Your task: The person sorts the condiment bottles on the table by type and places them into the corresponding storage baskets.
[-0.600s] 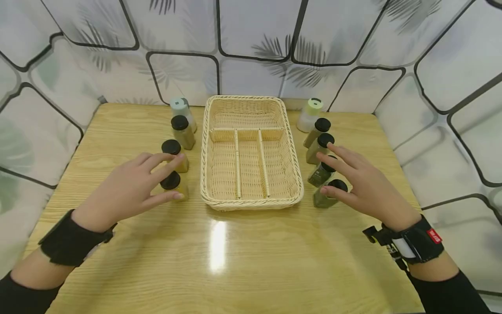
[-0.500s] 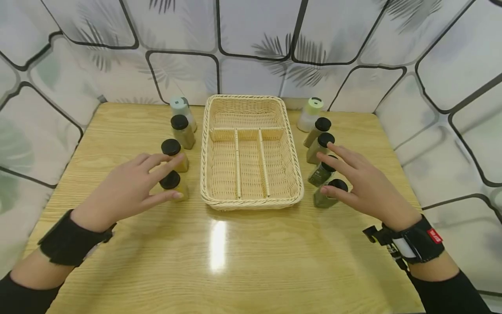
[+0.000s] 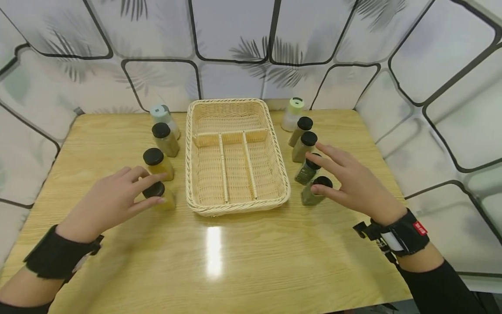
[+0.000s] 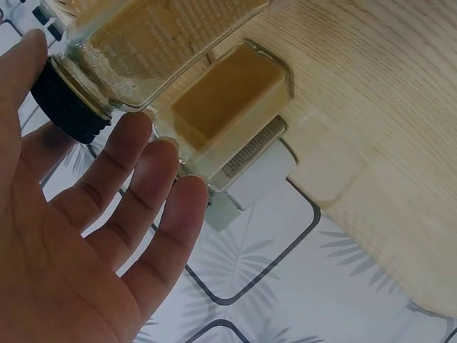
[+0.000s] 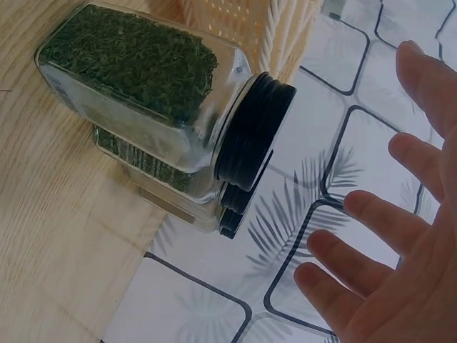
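Note:
My left hand [image 3: 106, 203] hovers at the front left spice jar [image 3: 168, 200], thumb and index finger spread on either side of its black lid. Yellow-brown powder shows through this jar's glass [image 4: 157, 43] in the left wrist view; a second powder jar [image 4: 232, 100] stands behind it. On the other side, my right hand [image 3: 353, 185] is held with spread fingers beside the front right spice jar [image 3: 311, 197]. That square glass jar [image 5: 128, 61] has a black lid and contains dried green herb flakes. In the right wrist view, a gap separates the fingers from its lid.
Between the two rows of jars sits a wicker basket [image 3: 238, 208] with woven dividers. A blue-capped shaker [image 3: 161, 114] ends the left row, a green-capped shaker [image 3: 294, 109] the right. Patterned cloth [image 3: 231, 83] surrounds the wooden table [image 3: 251, 261].
The head view has swung, so the table and basket appear further left. My left thumb and index finger have drawn slightly nearer each other about the front left jar. The right hand barely moved.

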`<state>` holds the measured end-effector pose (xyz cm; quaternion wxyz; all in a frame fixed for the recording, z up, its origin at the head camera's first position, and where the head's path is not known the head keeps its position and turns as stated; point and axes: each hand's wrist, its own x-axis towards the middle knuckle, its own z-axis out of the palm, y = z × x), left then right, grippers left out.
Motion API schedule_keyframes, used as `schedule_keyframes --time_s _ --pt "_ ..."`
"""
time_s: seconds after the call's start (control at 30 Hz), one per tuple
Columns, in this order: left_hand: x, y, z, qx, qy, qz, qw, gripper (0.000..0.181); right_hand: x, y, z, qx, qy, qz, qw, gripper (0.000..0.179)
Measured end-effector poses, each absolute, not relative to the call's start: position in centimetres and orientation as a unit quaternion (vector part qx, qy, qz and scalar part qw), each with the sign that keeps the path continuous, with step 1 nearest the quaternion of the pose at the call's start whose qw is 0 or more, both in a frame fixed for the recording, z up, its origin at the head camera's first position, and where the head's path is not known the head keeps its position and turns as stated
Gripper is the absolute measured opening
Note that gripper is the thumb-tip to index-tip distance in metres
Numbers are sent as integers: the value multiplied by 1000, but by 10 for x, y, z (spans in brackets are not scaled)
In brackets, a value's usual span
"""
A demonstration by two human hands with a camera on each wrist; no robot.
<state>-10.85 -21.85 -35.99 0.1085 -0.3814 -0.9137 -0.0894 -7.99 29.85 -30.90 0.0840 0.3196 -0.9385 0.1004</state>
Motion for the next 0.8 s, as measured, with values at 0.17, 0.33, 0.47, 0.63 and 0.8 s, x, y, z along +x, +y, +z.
schedule_keyframes --time_s 0.17,0.33,0.47,0.63,0.8 --pt "-109 -219 -361 -381 -913 -89 112 56 -79 299 -310 322 -937 107 86 77" --pt "-109 -220 -364 -383 -912 -92 115 52 -77 300 -312 319 -938 109 85 76" --pt "-110 -220 -366 -383 -912 -89 116 49 -75 301 -313 318 -938 109 82 75" --pt "-110 -220 -365 -374 -917 -89 108 47 -75 302 -315 315 -939 113 82 75" --pt "-112 -218 -363 -377 -916 -86 108 45 -73 305 -315 309 -940 118 85 75"
